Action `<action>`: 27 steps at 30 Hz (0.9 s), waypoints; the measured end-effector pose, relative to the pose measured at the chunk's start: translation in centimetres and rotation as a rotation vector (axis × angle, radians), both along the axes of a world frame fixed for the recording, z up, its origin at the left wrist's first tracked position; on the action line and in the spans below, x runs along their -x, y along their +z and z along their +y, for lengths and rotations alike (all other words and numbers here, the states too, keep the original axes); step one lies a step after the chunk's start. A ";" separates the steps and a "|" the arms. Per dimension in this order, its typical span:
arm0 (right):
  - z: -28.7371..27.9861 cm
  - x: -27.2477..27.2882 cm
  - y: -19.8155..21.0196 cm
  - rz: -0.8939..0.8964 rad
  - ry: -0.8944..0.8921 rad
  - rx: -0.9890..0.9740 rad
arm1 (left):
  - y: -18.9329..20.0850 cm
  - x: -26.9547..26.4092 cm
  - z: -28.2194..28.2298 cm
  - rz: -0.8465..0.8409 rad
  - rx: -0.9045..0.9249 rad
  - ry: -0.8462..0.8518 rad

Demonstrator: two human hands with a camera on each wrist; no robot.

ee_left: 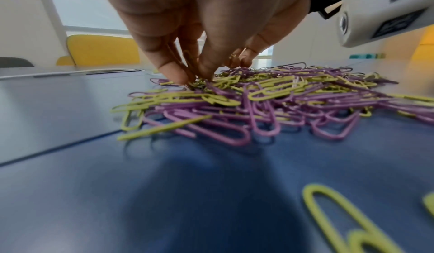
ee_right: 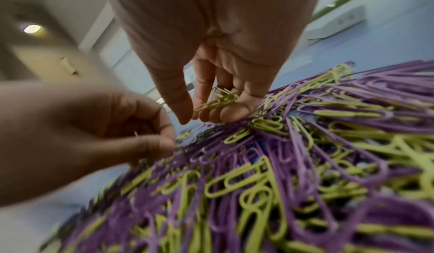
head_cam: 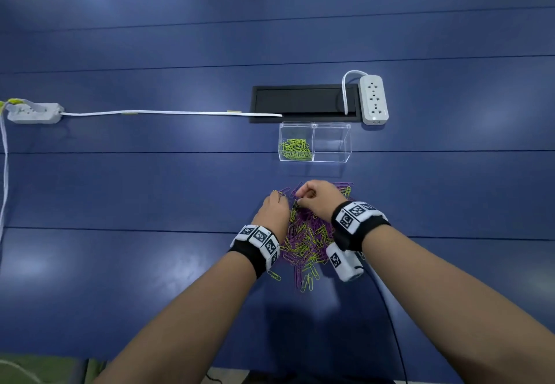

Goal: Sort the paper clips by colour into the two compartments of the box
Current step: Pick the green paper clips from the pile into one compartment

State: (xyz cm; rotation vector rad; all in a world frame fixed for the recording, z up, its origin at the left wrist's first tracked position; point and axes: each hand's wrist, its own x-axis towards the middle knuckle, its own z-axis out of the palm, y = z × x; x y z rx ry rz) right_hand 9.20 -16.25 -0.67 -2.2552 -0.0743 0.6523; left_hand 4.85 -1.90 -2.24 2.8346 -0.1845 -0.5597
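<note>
A mixed pile of purple and yellow-green paper clips (head_cam: 306, 239) lies on the blue table, near me. Behind it stands a clear two-compartment box (head_cam: 314, 125). Its left compartment holds yellow-green clips (head_cam: 295, 149) and its right compartment (head_cam: 332, 143) holds none. My right hand (ee_right: 199, 115) hovers over the pile's far edge with several yellow-green clips (ee_right: 218, 101) held in its curled fingers. My left hand (ee_left: 192, 78) reaches down into the pile's far left edge, its fingertips pinched together on a yellow-green clip (ee_left: 185, 58).
A white power strip (head_cam: 374, 99) and a black cable hatch (head_cam: 303, 102) lie just behind the box. A second power strip (head_cam: 33, 113) with a white cable sits at the far left. A few loose clips (head_cam: 307, 281) lie at the pile's near edge.
</note>
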 end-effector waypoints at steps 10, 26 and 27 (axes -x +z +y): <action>1.0 0.8 -0.2 -0.123 0.379 0.291 | 1.1 1.2 3.5 0.002 0.373 0.475; -0.5 1.1 1.1 -0.027 -0.126 0.004 | 0.0 0.9 2.6 0.025 0.137 0.206; -0.3 1.0 0.8 -0.021 -0.139 -0.017 | -0.1 0.9 2.6 0.017 0.113 0.190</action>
